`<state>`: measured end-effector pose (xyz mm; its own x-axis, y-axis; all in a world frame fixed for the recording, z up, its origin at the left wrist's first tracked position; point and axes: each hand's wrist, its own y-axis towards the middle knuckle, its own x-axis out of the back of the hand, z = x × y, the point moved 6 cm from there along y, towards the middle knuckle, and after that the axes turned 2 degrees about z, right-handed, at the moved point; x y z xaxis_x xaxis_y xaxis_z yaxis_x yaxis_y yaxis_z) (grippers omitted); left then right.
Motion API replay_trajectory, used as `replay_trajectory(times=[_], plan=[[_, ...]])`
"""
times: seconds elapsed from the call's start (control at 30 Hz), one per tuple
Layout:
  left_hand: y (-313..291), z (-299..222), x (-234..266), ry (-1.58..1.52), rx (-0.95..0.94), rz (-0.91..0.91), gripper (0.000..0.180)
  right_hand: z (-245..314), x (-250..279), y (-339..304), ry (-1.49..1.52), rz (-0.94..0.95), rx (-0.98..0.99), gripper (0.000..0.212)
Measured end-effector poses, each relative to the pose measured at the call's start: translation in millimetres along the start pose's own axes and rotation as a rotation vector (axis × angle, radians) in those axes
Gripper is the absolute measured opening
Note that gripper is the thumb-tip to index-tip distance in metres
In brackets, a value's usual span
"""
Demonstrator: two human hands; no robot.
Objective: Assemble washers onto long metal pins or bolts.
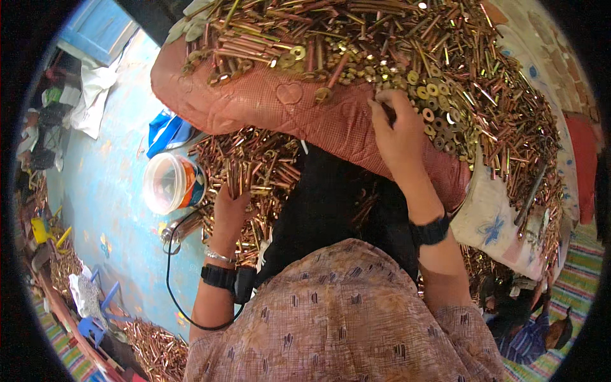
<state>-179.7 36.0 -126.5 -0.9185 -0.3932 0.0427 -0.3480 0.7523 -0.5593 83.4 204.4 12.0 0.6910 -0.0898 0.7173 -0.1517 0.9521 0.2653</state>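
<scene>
Bolts (235, 176) clasped in left hand (230, 209), right hand (400, 124) pinched, hold unclear, white bucket (191, 181), contents unclear

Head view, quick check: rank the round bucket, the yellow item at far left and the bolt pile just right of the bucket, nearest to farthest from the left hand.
From the left hand:
1. Bolt pile: right at its fingertips.
2. Round bucket: to its left.
3. Yellow item: far left, near the picture's rim.
</scene>
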Motion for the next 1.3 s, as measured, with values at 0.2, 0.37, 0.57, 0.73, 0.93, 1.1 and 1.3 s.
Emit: replay_trajectory(times=[0.2, 0.37, 0.57, 0.73, 0.93, 1.1, 1.3], plan=[[-10, -22, -24, 0.105, -0.041, 0.180, 0.019, 0, -33, -65, 0.729, 0.350, -0.317, 0.014], [-44, -32, -54, -0.048, 0.141, 0.339, 0.017, 4, -60, -86, 1.042, 0.527, -0.429, 0.020], [-62, -33, -74, -0.109, 0.097, 0.521, 0.020, 2, -61, -90, 0.963, 0.470, -0.359, 0.019], [-69, -33, -83, -0.171, 0.149, 0.593, 0.023, -1, -59, -97, 0.989, 0.498, -0.420, 0.019], [-66, -27, -83, -0.094, 0.148, 0.559, 0.022, -3, -63, -102, 1.049, 0.552, -0.456, 0.018], [-63, -27, -81, -0.018, 0.097, 0.470, 0.021, -8, -64, -102, 1.037, 0.569, -0.413, 0.018], [-61, -28, -79, 0.051, 0.091, 0.479, 0.019, -8, -67, -100, 0.940, 0.629, -0.345, 0.016]])
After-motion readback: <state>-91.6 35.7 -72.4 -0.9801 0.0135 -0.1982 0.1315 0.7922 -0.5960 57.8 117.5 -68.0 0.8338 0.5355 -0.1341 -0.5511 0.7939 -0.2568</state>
